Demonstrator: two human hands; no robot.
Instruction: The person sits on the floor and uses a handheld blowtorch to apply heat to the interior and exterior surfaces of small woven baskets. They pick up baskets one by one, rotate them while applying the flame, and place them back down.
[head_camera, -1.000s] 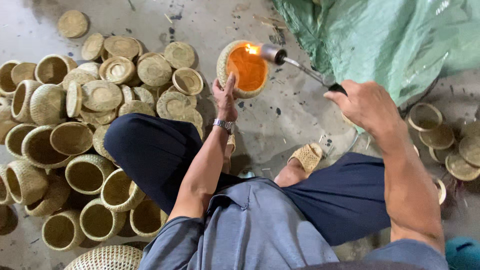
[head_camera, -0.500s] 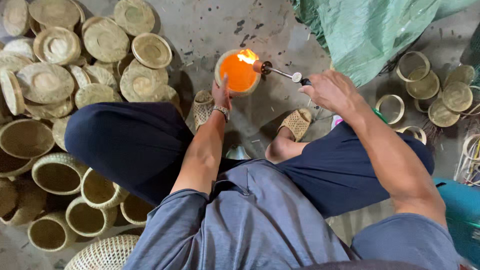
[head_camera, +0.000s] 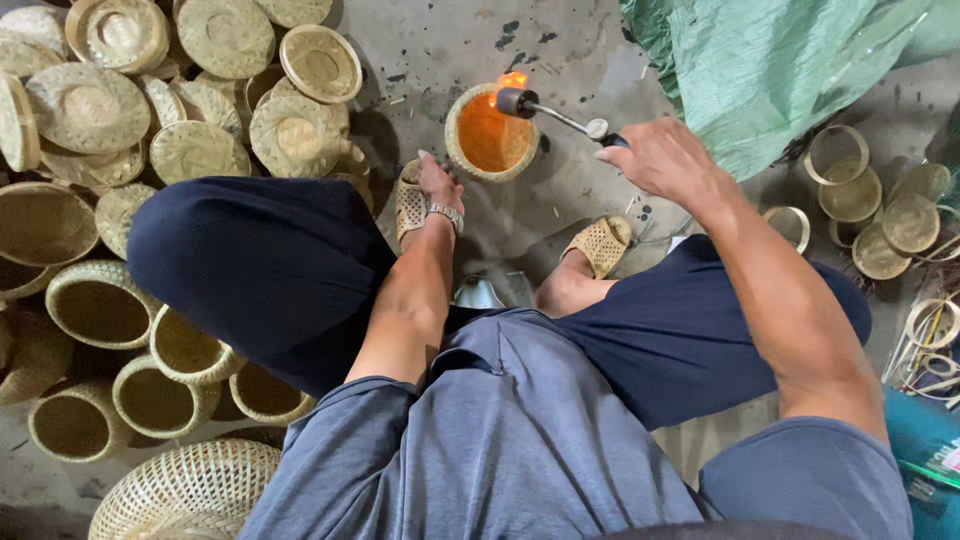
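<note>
My left hand (head_camera: 438, 183) grips the near rim of a small round woven basket (head_camera: 487, 135), tilted on the concrete floor with its inside glowing orange. My right hand (head_camera: 662, 157) is closed on the handle of a metal blow torch (head_camera: 545, 107). The torch nozzle sits at the basket's upper rim, and a small flame (head_camera: 512, 79) burns there. I sit with knees apart in dark trousers, woven sandals on both feet.
Several woven baskets and lids (head_camera: 180, 120) are heaped on my left, with deeper ones (head_camera: 95, 305) near my left knee. A green tarp (head_camera: 780, 60) lies at the upper right. More small baskets and rings (head_camera: 880, 215) lie on the right.
The view has shifted, so the basket and torch sit nearer the frame's middle. The flame has stayed on the basket's rim. Both hands keep their hold.
</note>
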